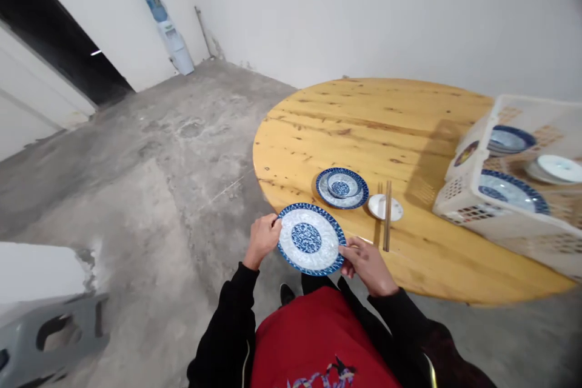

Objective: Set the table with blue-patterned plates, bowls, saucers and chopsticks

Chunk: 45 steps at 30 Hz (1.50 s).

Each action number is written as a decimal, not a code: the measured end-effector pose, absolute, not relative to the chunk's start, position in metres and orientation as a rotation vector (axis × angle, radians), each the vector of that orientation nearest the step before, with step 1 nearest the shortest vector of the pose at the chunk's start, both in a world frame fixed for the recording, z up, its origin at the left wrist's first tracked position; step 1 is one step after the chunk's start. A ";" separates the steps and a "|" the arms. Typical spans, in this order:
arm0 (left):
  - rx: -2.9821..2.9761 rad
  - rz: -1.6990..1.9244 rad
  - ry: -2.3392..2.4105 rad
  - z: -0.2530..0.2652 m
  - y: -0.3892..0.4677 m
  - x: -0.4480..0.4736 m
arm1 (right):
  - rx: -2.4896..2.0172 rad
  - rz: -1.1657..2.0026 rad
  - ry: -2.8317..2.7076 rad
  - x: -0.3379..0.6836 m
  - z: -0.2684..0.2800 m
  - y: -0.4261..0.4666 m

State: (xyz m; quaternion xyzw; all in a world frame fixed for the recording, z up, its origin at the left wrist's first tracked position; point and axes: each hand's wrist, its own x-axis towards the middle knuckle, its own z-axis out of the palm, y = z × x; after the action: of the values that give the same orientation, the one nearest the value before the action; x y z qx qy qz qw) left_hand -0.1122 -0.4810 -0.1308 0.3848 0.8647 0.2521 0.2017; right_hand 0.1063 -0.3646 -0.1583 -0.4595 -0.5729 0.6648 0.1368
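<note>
On the wooden table [341,115], a blue-and-white bowl [343,185] sat on a patterned saucer plate [341,203] beside a white dish [377,207] crossed by chopsticks [388,215], with a plastic basket [454,197] of crockery farther right. The left hand [265,239] and right hand [368,264] reached forward, fingers gripping opposite rims of a blue-rimmed dinner plate [310,239]. Round, it lay at the table's near edge in view, patterned face upward.

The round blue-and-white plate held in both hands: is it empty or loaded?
Empty: the plate shows a bare patterned centre and pale ring between the left hand and right hand.
</note>
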 end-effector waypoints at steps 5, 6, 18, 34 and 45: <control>0.991 0.806 2.407 -0.151 -0.495 -0.168 | -1.298 1.830 -1.699 0.047 -0.170 -0.378; 0.986 0.826 2.395 -0.155 -0.494 -0.180 | -1.297 1.814 -1.702 0.035 -0.174 -0.378; 1.213 0.697 2.304 -0.187 -0.429 -0.381 | -1.437 1.825 -1.394 -0.149 -0.227 -0.360; 1.479 0.600 1.993 -0.203 -0.199 -0.502 | -1.651 1.426 -0.947 -0.275 -0.238 -0.248; 1.751 0.470 1.575 -0.240 -0.024 -0.553 | -1.924 1.118 -0.634 -0.364 -0.262 -0.153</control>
State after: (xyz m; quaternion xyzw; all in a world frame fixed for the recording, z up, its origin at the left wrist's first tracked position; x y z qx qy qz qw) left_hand -0.5529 -0.0235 -0.2404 0.6798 0.6115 0.1825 0.3615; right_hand -0.3642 -0.1533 -0.2625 -0.7613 -0.2508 0.4423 0.4023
